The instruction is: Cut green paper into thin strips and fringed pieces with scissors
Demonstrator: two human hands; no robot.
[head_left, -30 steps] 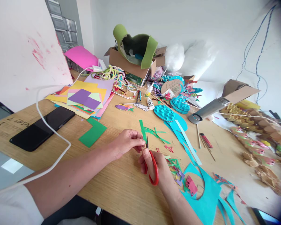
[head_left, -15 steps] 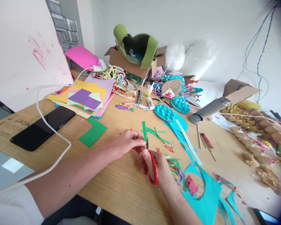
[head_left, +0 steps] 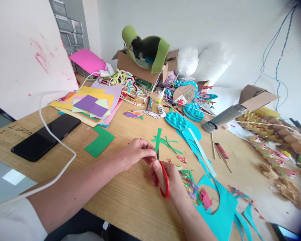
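Between the thumb and fingers of my left hand (head_left: 141,152) is the lower end of a narrow green paper strip (head_left: 158,139), which points up and away. My right hand (head_left: 169,177) is wrapped round red-handled scissors (head_left: 166,184). Their dark blades meet the strip right beside my left fingertips; whether the blades are apart is too small to tell. Just behind the strip, several thin green paper slivers (head_left: 169,144) lie on the wooden table (head_left: 130,201). A larger piece of green paper (head_left: 100,144) with a notched corner rests left of my left hand.
A black phone (head_left: 46,137) and white cable (head_left: 70,150) are at the left, before stacked coloured paper (head_left: 90,103). Glue bottles (head_left: 161,110) stand behind. Blue felt scraps (head_left: 223,207), a steel flask (head_left: 224,117) and a red lighter-like object (head_left: 221,150) lie to the right.
The green strip's upper end has tilted to the right. Both hands and the scissors stay almost in the same place.
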